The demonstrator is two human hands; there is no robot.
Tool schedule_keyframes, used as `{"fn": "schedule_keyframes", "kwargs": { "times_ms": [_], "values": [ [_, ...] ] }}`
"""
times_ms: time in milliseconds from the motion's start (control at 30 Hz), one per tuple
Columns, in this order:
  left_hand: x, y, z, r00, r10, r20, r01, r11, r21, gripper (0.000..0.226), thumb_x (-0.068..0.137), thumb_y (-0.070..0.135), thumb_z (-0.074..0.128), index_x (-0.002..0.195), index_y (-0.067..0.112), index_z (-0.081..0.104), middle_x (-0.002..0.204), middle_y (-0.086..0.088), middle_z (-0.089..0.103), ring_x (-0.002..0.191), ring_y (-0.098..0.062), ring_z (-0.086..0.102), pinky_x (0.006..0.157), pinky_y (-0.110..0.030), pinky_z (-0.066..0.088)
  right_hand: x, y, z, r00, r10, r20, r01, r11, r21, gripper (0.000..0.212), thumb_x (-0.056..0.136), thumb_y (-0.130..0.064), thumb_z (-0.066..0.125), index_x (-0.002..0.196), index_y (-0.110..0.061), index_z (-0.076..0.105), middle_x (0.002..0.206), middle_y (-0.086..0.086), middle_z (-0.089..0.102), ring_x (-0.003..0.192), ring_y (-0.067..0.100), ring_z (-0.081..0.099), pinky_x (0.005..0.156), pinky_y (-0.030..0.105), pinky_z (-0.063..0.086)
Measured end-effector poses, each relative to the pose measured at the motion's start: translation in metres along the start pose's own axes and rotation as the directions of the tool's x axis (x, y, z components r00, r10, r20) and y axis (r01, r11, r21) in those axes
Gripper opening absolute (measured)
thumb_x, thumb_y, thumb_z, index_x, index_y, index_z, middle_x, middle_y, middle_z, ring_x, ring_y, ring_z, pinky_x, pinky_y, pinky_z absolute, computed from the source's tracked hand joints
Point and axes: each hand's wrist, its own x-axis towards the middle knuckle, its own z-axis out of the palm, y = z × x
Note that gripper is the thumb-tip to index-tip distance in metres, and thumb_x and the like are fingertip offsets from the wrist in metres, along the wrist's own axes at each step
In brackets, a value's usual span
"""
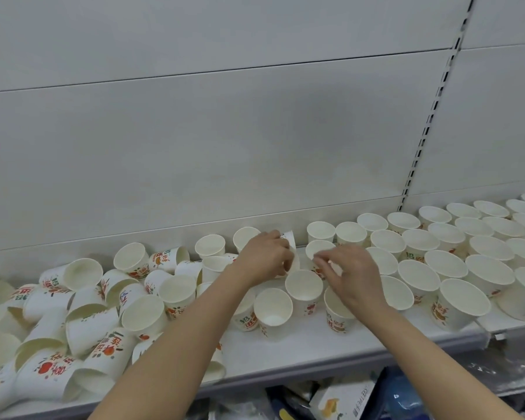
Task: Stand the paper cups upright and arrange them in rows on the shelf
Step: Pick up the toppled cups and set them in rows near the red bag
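Observation:
White paper cups with red and green print cover the white shelf. On the right they stand upright in rows. On the left a heap of cups lies tipped and jumbled. My left hand grips a tilted cup near the back wall. My right hand hovers with fingers loosely curled at the rim of an upright cup; whether it touches is unclear. A few upright cups stand just in front of both hands.
The grey back panel rises behind the shelf, with a slotted upright at the right. Below the shelf's front edge lie packaged goods, among them a white box and blue wrapping.

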Motion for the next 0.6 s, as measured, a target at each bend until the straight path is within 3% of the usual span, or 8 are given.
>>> {"fn": "schedule_keyframes", "kwargs": {
  "times_ms": [100, 167, 267, 433, 600],
  "values": [
    [-0.019, 0.007, -0.001, 0.974, -0.182, -0.132, 0.163, 0.976, -0.142, 0.008, 0.080, 0.027, 0.070, 0.087, 0.024, 0.071, 0.089, 0.007, 0.067, 0.091, -0.019, 0.051, 0.068, -0.027, 0.027, 0.037, 0.006, 0.014, 0.987, 0.148, 0.057, -0.141, 0.984, -0.109, 0.008, 0.081, -0.025, 0.070, 0.075, -0.021, 0.072, 0.070, -0.006, 0.066, 0.074, 0.024, 0.054, 0.070, 0.035, 0.035],
    [-0.030, 0.018, 0.002, 0.924, -0.324, -0.202, 0.280, 0.935, -0.220, 0.007, 0.080, 0.030, 0.070, 0.086, 0.026, 0.070, 0.088, 0.010, 0.068, 0.088, -0.016, 0.052, 0.066, -0.027, 0.028, 0.058, 0.007, 0.029, 0.953, 0.218, 0.208, -0.179, 0.965, -0.194, 0.013, 0.085, -0.029, 0.064, 0.079, -0.022, 0.073, 0.077, -0.002, 0.068, 0.083, 0.027, 0.053, 0.074, 0.035, 0.031],
    [-0.038, 0.033, 0.014, 0.865, -0.463, -0.196, 0.405, 0.873, -0.271, 0.009, 0.080, 0.035, 0.070, 0.084, 0.028, 0.071, 0.082, 0.010, 0.070, 0.084, -0.013, 0.057, 0.066, -0.030, 0.043, 0.077, 0.004, 0.052, 0.859, 0.306, 0.411, -0.144, 0.914, -0.380, 0.027, 0.089, -0.043, 0.054, 0.087, -0.024, 0.072, 0.089, 0.001, 0.069, 0.098, 0.025, 0.050, 0.084, 0.036, 0.030],
    [-0.041, 0.040, 0.024, 0.855, -0.491, -0.169, 0.421, 0.846, -0.326, 0.013, 0.084, 0.041, 0.065, 0.092, 0.035, 0.075, 0.085, 0.010, 0.071, 0.085, -0.011, 0.059, 0.071, -0.031, 0.046, 0.083, 0.005, 0.079, 0.803, 0.379, 0.460, -0.087, 0.839, -0.538, 0.035, 0.090, -0.052, 0.052, 0.095, -0.020, 0.065, 0.099, 0.003, 0.067, 0.107, 0.025, 0.050, 0.088, 0.037, 0.029],
    [-0.046, 0.044, 0.024, 0.849, -0.501, -0.170, 0.423, 0.835, -0.351, 0.015, 0.088, 0.040, 0.063, 0.095, 0.035, 0.075, 0.087, 0.012, 0.070, 0.090, -0.009, 0.055, 0.074, -0.029, 0.044, 0.086, -0.001, 0.092, 0.787, 0.443, 0.430, -0.151, 0.814, -0.561, 0.020, 0.087, -0.043, 0.055, 0.082, -0.024, 0.059, 0.091, 0.001, 0.067, 0.098, 0.024, 0.052, 0.087, 0.037, 0.028]
  ]
}}
